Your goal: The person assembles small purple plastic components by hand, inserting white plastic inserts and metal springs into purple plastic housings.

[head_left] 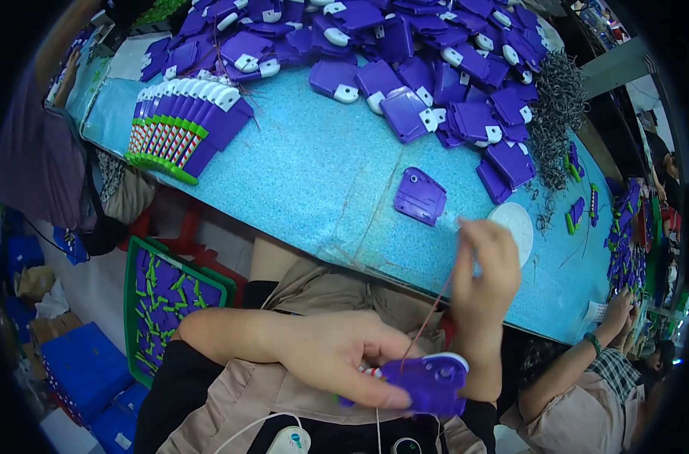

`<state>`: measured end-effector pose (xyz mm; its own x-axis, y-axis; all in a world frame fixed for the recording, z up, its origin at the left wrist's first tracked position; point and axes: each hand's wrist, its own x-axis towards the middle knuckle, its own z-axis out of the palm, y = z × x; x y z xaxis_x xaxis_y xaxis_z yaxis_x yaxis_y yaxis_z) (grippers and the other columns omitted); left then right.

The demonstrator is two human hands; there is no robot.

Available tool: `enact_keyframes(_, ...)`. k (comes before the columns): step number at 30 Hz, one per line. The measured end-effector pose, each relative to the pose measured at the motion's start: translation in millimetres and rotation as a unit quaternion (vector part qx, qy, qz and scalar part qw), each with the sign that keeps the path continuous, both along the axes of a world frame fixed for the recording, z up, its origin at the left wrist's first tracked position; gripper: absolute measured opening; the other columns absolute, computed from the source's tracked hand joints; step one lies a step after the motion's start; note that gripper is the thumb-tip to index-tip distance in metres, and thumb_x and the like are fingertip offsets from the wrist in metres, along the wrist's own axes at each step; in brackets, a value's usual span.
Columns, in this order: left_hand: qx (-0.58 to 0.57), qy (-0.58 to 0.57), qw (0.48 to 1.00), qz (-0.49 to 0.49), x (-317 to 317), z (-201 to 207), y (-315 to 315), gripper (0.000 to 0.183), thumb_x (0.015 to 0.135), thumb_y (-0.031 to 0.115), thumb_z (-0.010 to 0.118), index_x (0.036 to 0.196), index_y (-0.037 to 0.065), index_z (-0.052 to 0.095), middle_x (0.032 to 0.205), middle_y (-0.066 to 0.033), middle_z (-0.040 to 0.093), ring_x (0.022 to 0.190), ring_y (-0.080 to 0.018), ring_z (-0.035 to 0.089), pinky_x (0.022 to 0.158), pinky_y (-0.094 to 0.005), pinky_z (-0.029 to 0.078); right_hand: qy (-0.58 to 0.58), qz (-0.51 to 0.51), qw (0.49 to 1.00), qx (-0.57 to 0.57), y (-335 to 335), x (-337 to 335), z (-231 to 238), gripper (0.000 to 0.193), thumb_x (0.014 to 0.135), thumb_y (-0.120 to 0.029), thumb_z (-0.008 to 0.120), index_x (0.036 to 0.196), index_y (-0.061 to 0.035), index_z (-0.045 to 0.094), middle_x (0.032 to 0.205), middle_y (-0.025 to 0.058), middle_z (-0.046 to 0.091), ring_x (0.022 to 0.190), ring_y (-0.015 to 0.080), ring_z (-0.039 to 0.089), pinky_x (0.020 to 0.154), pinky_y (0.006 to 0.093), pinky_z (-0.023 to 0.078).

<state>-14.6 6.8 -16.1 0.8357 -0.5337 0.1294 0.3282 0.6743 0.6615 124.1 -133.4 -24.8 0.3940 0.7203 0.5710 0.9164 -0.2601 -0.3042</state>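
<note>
Low over my lap, my left hand (344, 356) is closed on a purple plastic part (429, 387) with a white rounded end. A bit of red-and-white striping shows beside its fingers. From this part a thin reddish string (433, 309) runs taut up to my right hand (487, 265), raised near the table edge. The fingertips of that hand are pinched together on the string's upper end. Just beyond it, a single purple plastic plate (421, 198) lies on the blue table. A round white disc (513, 231) sits partly behind my right hand.
A heap of purple parts with white ends (405, 45) covers the far table (299, 159). Left stands a fanned row of striped parts (178, 129); right, a tangled grey pile (558, 113). A green crate (222, 280) is at my left. People sit on both sides.
</note>
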Motion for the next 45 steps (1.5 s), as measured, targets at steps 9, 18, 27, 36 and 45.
enact_keyframes(9,0.389,-0.029,0.900,0.193,8,-1,-2,0.022,0.083,0.013,0.059,0.100,0.000,0.053,0.078,-0.0073,0.061,0.064,-0.0140,0.058,0.054,-0.0274,0.044,0.301,0.088,0.921,0.230,-20,-23,-4,0.028,0.077,0.004,0.062,0.098,-0.0069,0.048,0.085,0.0104,0.064,0.078,0.0241,0.062,0.070,0.0332,0.042)
enact_keyframes(18,0.391,-0.040,0.899,0.191,10,-3,-11,0.027,0.083,0.011,0.057,0.106,-0.002,0.051,0.079,-0.0091,0.061,0.066,-0.0172,0.060,0.056,-0.0288,0.046,0.133,0.034,0.984,0.110,-34,-21,2,0.036,0.077,0.002,0.064,0.105,-0.0100,0.046,0.086,0.0071,0.065,0.076,0.0232,0.062,0.068,0.0326,0.041)
enact_keyframes(27,0.417,-0.069,0.882,0.207,12,1,-12,0.030,0.082,0.008,0.057,0.109,-0.002,0.050,0.080,-0.0110,0.061,0.067,-0.0220,0.061,0.056,-0.0308,0.046,0.113,0.025,0.990,0.082,-36,-20,7,0.027,0.075,0.001,0.066,0.097,-0.0061,0.052,0.089,0.0111,0.065,0.080,0.0236,0.062,0.070,0.0325,0.044)
enact_keyframes(36,0.359,-0.029,0.917,0.171,15,4,2,0.016,0.084,0.010,0.058,0.096,-0.001,0.060,0.073,-0.0077,0.061,0.061,-0.0131,0.058,0.054,-0.0266,0.044,0.579,0.054,0.796,0.171,-27,-24,32,0.015,0.078,0.004,0.059,0.092,0.0049,0.055,0.098,0.0237,0.061,0.094,0.0271,0.060,0.084,0.0361,0.047)
enact_keyframes(45,0.169,0.018,0.968,0.186,2,-4,4,0.022,0.090,0.020,0.052,0.102,0.001,0.054,0.074,-0.0007,0.057,0.062,-0.0057,0.052,0.055,-0.0227,0.042,0.310,-0.158,0.935,0.068,0,36,30,0.021,0.073,0.001,0.057,0.094,-0.0002,0.057,0.095,0.0188,0.060,0.091,0.0238,0.057,0.081,0.0326,0.043)
